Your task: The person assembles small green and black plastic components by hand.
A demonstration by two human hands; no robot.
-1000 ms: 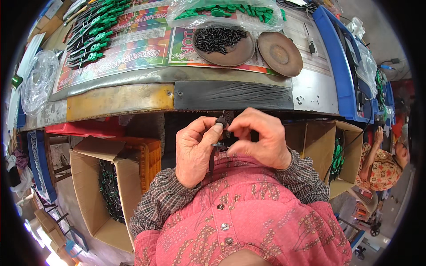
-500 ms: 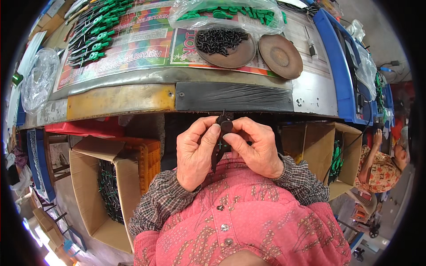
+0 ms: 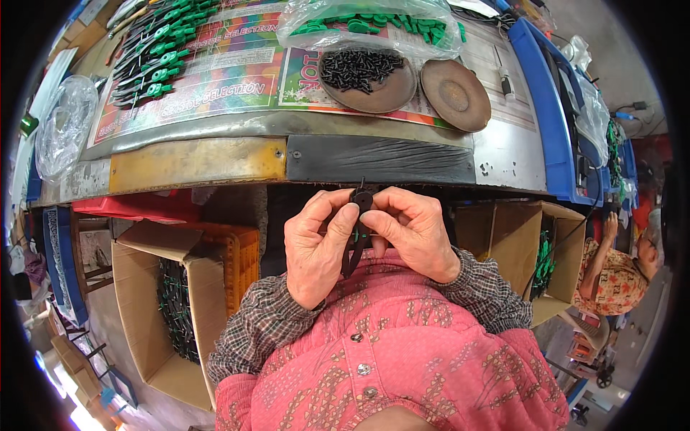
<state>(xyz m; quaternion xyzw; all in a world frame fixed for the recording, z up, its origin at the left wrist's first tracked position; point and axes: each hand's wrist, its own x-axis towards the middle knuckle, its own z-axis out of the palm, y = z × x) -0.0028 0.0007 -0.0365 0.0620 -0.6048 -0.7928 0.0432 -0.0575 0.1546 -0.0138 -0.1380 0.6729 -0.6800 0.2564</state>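
Both hands meet just below the near edge of the desk, above the person's pink patterned shirt. The left hand and the right hand pinch between their fingertips a small black plastic and metal tool with long dark legs; its rounded top sits between the thumbs, and the legs hang down toward the shirt. Both hands are closed narrowly on it.

On the desk, toward its far middle, a round brown metal dish of small black screws stands just beside an empty round brown metal dish. A clear plastic bag of green plastic parts lies at the far edge. Rows of green-handled dark tools lie at the far left corner. An open cardboard box of dark pieces stands on the floor under the left side.
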